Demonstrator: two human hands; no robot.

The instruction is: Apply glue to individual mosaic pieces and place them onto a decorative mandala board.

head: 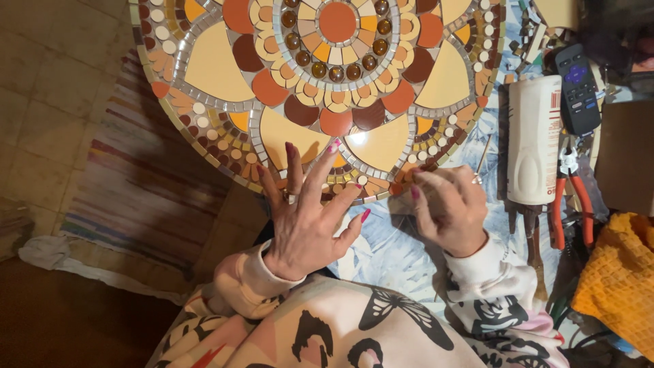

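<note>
Round mosaic (pixel 320 82) overhangs the patterned cloth (pixel 388 252) above tiled floor (pixel 48 88), left hand (pixel 306 211) spread flat, right hand (pixel 446 208) grip pinched together

head camera, close, straight down

The round mosaic (pixel 320 88) shows orange, brown and cream petals. The left hand (pixel 306 218) has pink nails. The striped rug (pixel 143 184) lies lower left; orange-handled pliers (pixel 571 197) and a yellow cloth (pixel 620 272) sit at right.

White plastic bottle (pixel 535 140), lying lengthwise right of the round mosaic (pixel 225 68); tall rounded shape, red-striped label patch near its top end. No signs or screens visible.
</note>
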